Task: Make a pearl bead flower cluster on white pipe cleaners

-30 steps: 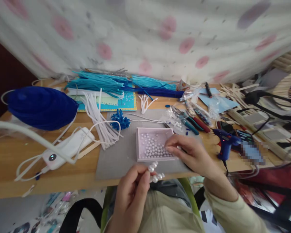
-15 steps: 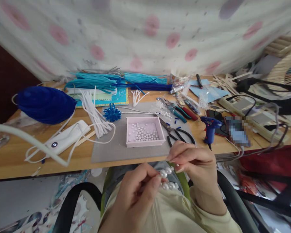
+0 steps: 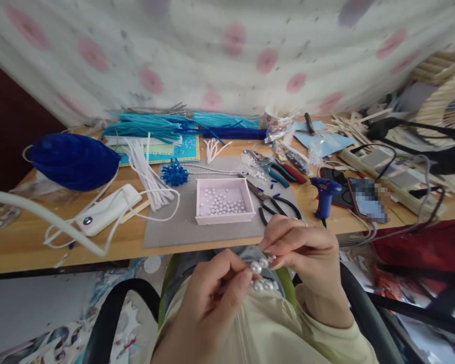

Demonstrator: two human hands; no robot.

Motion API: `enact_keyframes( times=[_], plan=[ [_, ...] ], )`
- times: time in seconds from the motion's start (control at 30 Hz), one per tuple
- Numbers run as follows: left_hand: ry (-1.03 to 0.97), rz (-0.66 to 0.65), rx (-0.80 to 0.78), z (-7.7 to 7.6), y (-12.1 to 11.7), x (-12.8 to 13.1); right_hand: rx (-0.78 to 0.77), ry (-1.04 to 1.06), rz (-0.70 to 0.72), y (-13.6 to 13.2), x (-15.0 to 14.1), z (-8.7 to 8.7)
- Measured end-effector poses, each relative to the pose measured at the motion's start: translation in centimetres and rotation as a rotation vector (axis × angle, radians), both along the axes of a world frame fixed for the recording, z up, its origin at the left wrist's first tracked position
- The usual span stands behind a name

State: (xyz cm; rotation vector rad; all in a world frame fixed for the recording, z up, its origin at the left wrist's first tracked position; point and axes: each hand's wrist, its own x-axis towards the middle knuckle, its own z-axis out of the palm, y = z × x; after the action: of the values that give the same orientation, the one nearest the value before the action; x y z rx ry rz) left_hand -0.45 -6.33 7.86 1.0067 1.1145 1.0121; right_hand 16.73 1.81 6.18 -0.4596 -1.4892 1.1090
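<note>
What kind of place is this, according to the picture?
Probably a home craft desk: a pink tray of pearl beads, a blue glue gun and scissors lie on a wooden table.

Home craft desk: glue gun [image 3: 325, 194], scissors [image 3: 273, 206], pearl-bead tray [image 3: 224, 201].

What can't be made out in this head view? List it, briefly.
- Pearl cluster: how the beads join, hidden by left hand and right hand fingers.
- Phone screen: blurred out.
- Pink tray: bead count, too small.
- Lap: cut off at bottom edge.
- Far right clutter: blurred, smeared near the edge.
</note>
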Motion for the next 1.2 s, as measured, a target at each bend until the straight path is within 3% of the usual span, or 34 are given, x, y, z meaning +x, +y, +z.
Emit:
enact_keyframes(
  times=[0.63,0.83,1.2],
  plan=[
    [0.051,0.004,0.004,-0.4,0.2,-0.3,0.015,-0.123,-0.035,-0.1,0.4,0.1],
    [-0.021,0.013,-0.004,-0.2,0.6,-0.4,-0.013,-0.180,-0.074,0.1,0.7,0.2],
    [-0.110,0.029,-0.053,-1.2,1.3,-0.5,-0.060,-0.040,-0.181,-0.8,-0.2,-0.4]
  ],
)
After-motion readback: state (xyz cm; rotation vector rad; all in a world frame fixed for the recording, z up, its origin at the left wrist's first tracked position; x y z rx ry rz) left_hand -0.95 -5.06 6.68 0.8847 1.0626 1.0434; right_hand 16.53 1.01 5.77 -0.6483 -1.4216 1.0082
